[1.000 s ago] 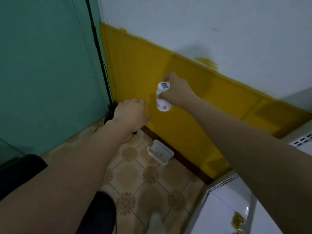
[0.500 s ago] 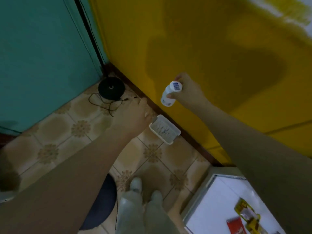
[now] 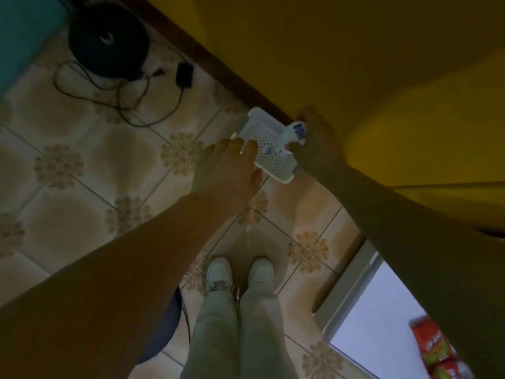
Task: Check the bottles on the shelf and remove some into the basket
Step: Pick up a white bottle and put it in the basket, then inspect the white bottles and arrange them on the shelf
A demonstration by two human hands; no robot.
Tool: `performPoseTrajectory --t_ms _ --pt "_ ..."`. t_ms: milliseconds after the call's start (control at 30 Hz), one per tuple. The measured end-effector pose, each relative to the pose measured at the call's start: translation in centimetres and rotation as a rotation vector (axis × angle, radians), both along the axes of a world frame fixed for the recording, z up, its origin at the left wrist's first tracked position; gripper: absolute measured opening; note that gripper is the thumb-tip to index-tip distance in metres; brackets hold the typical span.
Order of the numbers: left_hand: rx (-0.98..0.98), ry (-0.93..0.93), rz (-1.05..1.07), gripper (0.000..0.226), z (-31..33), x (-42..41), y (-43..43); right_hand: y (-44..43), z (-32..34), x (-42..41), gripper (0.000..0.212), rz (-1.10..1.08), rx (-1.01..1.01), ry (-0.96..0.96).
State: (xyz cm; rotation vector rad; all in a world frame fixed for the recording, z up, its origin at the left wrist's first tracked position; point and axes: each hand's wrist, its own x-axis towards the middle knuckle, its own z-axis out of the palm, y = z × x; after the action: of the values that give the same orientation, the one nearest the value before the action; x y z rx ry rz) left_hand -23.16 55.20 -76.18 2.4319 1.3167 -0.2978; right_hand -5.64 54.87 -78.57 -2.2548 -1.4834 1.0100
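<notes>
On the floor by the wall: your basket [image 3: 276, 160], white and perforated, sits on the patterned tiles [image 3: 95, 160]. One long side runs close along the dark skirting of the yellow wall [image 3: 328, 50].
Right hand [image 3: 317, 143]: your fingers and thumb are curled round the bottle [image 3: 292, 134] and clamp it firmly.
Bottle: small and white, with a barcode label at the end nearest your fingers. It is tilted, and its other end points down and left over the basket's far right part. Whether it touches the basket cannot be told.
Left hand [image 3: 226, 170]: your fingers are straight, slightly apart, and hold nothing. The fingertips overlap the basket's near left rim in this view; whether they touch it cannot be told.
Shoes [image 3: 218, 274]: your two pale shoes stand side by side on the tiles, on your side of the basket.
Far left corner: a black disc [image 3: 108, 39] lies there, with a looped cable [image 3: 120, 102] and a small black adapter [image 3: 185, 75] just beside it.
Lower right: a white surface [image 3: 382, 324] carries a red packet [image 3: 434, 348], partly hidden by your right forearm.
</notes>
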Motion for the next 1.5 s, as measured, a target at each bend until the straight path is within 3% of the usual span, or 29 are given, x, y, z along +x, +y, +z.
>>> performPoseTrajectory --t_ms 233,400,567,767,933,1100,1267,1500 --pt "-0.073 0.138 -0.044 0.054 -18.3 0.4 -1.4 0.0 -19.8 3.1 0.044 0.129 -0.132 -0.154" --pt "-0.106 0.139 -0.080 0.053 -27.5 0.8 -2.9 0.0 -30.0 3.6 0.046 0.180 -0.186 -0.216" --pt "-0.142 0.118 -0.075 0.055 -31.4 1.4 -3.1 -0.7 -34.2 3.8 0.061 0.221 -0.255 -0.249" --pt "-0.132 0.114 -0.074 0.055 -30.8 1.9 -2.5 -0.8 -32.9 3.8 0.062 0.206 -0.321 -0.219" --pt "-0.152 0.192 -0.057 0.053 -26.0 1.1 -2.0 -0.5 -27.8 2.9 0.050 0.326 -0.272 -0.278" --pt "-0.154 0.264 -0.030 0.050 -15.2 -0.1 -0.6 0.3 -17.0 1.6 0.057 0.524 -0.333 -0.405" --pt "-0.138 0.296 0.009 0.047 -0.3 -0.6 -0.3 1.3 -1.7 0.3 0.055 0.617 -0.266 -0.470" --pt "0.072 0.167 0.078 0.040 21.7 -0.2 0.2 3.7 26.3 -0.4 0.049 0.626 -0.076 -0.579"
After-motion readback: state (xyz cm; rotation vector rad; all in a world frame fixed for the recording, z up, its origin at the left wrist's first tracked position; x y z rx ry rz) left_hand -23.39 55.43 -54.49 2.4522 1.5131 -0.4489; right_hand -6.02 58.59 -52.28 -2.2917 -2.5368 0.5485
